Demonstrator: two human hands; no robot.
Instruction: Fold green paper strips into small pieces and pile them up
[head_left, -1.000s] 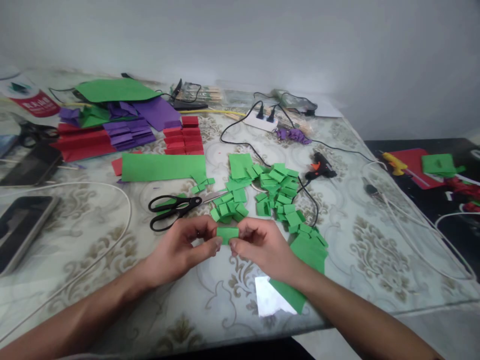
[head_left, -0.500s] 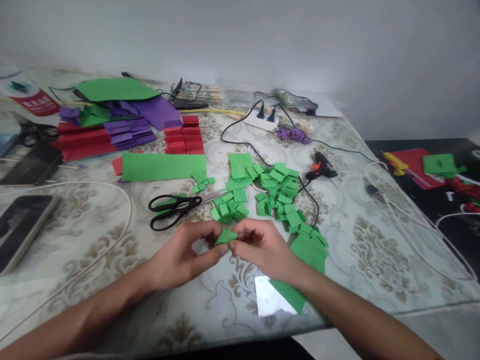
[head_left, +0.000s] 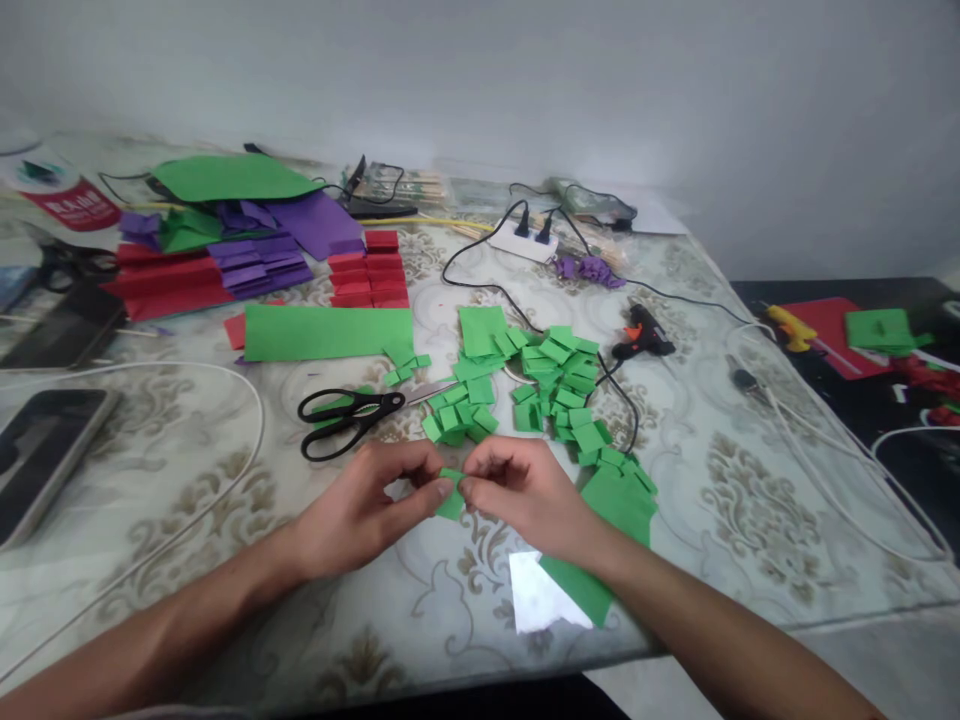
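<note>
— Where's the green paper piece (head_left: 451, 497)?

— Right between your hands. Your left hand (head_left: 367, 510) and right hand (head_left: 517, 495) both pinch it at the fingertips, neither nearer than the other, just above the desk (head_left: 225, 480).

— How does it lie?

— It's small, folded and plain green, and its long side slants down from your fingertips (your thumbs hide much of it). The pile of cut green pieces (head_left: 457, 415) sits just beyond your knuckles, and the scissors (head_left: 352, 415) lie beyond your left hand.
</note>
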